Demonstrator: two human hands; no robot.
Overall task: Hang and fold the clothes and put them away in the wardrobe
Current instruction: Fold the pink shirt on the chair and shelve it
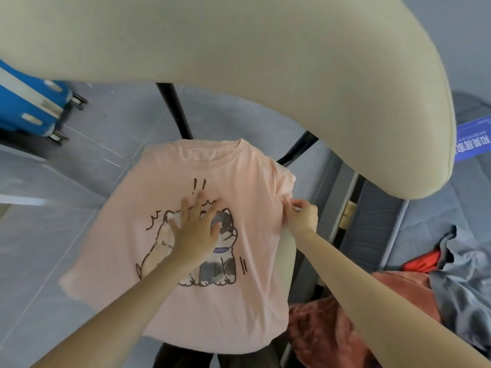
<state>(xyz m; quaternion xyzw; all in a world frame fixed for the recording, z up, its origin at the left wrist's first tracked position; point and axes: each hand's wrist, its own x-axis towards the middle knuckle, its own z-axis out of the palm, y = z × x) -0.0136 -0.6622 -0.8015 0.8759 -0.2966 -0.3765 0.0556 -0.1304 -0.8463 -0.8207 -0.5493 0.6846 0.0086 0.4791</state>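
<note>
Right grip (303,215) pinches the t-shirt (212,314) at its sleeve-side edge, left grip (195,229) spread flat mid-chest, collar (210,147) pointing away.

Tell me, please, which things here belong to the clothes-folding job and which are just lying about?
In the job: pink T-shirt; left hand pressing flat on its print; right hand pinching its side edge; heap of clothes at the right.
Lying about: blue suitcase; beige chair back; blue sign.

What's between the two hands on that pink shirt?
Head view: only the pale pink T-shirt lies between the left hand and the right hand, its fabric bearing part of the cartoon cat print.
</note>
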